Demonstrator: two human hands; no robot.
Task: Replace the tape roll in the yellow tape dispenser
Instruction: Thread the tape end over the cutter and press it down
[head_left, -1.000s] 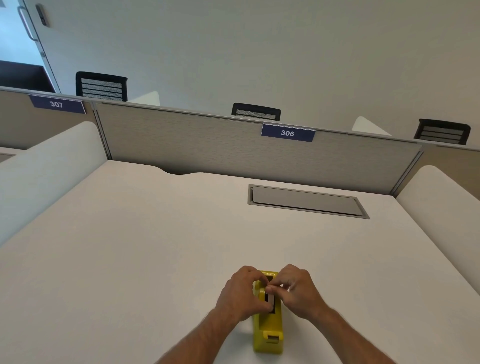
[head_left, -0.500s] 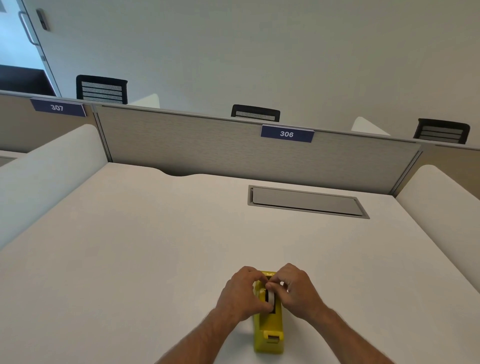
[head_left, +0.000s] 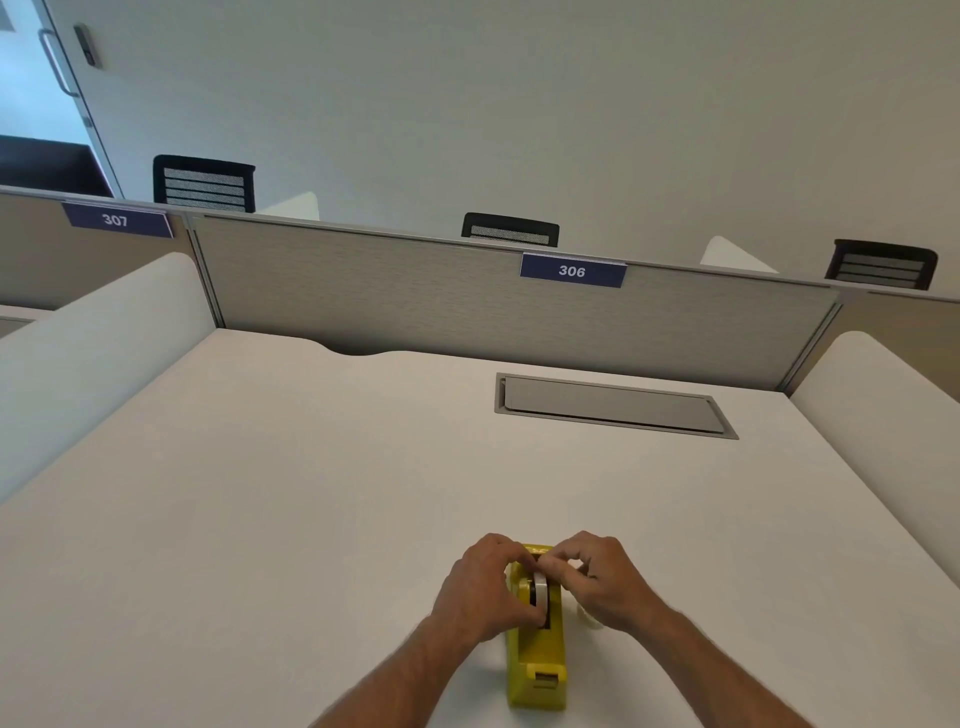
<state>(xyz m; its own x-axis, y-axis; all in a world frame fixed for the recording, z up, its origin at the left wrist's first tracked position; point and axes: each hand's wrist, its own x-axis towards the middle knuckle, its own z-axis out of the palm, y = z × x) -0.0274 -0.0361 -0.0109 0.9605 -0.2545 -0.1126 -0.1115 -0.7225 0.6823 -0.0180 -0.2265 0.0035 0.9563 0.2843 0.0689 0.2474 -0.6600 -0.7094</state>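
1. Yellow tape dispenser standing on the white desk, near its front edge, cutter end toward the camera.
2. Tape roll sitting upright in the dispenser's open top slot, pale outer band and dark core both showing.
3. Left hand curled against the dispenser's left side, fingers bent over the top rim, thumb low beside the roll; gripping the dispenser body.
4. Right hand on the dispenser's right side, fingertips pinched together at the top of the roll, touching the left hand's fingers there; closed on the tape roll.
5. Small pale object partly hidden under the right hand, beside the dispenser; cannot tell what.
6. Grey cable hatch set flush in the desk, well apart from the hands, toward the far right.
7. Grey partition along the desk's back edge, carrying a blue label "306".
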